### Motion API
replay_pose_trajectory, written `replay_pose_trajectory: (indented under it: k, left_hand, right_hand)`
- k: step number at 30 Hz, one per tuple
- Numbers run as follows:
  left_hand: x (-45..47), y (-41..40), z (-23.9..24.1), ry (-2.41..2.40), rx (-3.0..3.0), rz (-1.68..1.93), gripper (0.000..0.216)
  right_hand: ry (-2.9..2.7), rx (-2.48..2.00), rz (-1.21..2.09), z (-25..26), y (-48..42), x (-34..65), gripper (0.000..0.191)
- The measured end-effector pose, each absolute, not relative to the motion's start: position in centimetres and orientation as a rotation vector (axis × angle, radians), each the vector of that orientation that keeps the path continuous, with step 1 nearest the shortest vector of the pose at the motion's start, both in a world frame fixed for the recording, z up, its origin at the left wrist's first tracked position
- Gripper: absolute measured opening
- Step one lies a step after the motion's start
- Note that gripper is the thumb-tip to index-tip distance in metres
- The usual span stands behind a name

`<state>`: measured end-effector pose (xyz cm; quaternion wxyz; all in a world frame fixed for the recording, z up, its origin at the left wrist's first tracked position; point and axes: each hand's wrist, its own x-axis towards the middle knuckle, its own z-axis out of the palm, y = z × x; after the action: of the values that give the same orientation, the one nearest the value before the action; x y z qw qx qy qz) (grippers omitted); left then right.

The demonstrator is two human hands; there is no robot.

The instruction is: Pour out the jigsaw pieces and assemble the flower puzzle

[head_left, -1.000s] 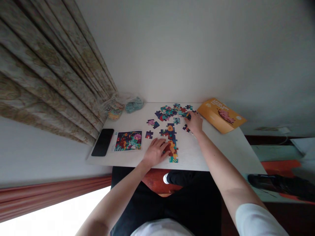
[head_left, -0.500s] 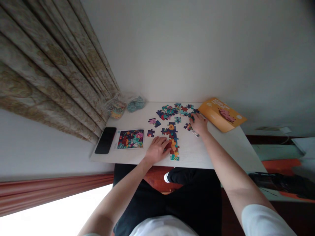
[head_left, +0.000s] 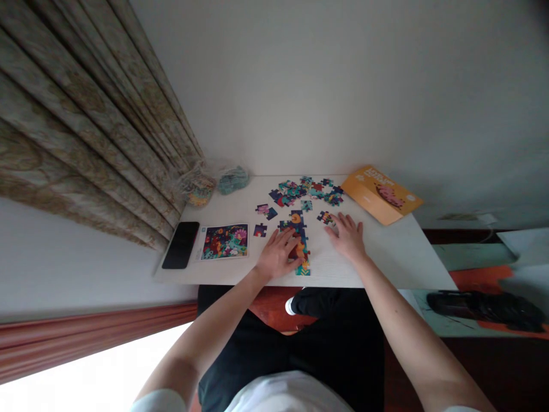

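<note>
Right hand: fingers spread, nearer the loose piece, which lies left of its fingertips. Left hand: fingers extended over the strip, long axis front-to-back.

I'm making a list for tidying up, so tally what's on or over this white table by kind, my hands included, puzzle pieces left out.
Left hand and right hand: 2
Clear plastic bags: 2
Phone: 1
Picture sheet: 1
Orange packet: 1
Total: 7
</note>
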<state>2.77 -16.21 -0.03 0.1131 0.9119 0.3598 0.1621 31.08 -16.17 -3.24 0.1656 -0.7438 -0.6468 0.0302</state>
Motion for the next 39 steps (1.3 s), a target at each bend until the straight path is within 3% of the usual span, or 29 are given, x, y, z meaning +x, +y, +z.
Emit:
replay_pose_trajectory:
  k: [3, 11, 16, 22, 30, 35, 39]
  left_hand:
    - [4.2, -16.1, -0.3, 1.121, 2.71, 0.364, 0.07]
    - [5.1, -16.6, -1.1, 1.175, 2.763, 0.235, 0.068]
    - [5.0, -16.5, -1.0, 1.174, 2.776, 0.283, 0.067]
    - [5.1, -16.6, -1.1, 1.161, 2.752, 0.339, 0.062]
    - [1.9, -15.6, 0.1, 1.34, 2.562, 0.682, 0.042]
    - [-1.2, -13.1, 0.7, 1.802, 2.339, 0.501, 0.05]
    - [-2.1, -12.1, 1.1, 1.809, 2.282, 0.325, 0.048]
  right_hand:
    - [-1.823, -2.083, 0.072, -3.7, -15.1, 31.6, 0.049]
    - [-1.7, -2.064, -0.013, -3.4, -13.1, 31.6, 0.046]
    - [-2.019, -1.825, 0.046, -2.9, -13.5, 31.0, 0.04]
    - [-1.825, -1.922, 0.041, -3.7, -12.8, 31.6, 0.042]
    - [-1.649, -1.97, -0.081, -3.8, -13.0, 31.5, 0.041]
    - [-1.632, -1.977, -0.098, -3.5, -13.0, 31.4, 0.039]
    - [-1.615, -1.982, -0.07, -3.4, -13.0, 31.4, 0.038]
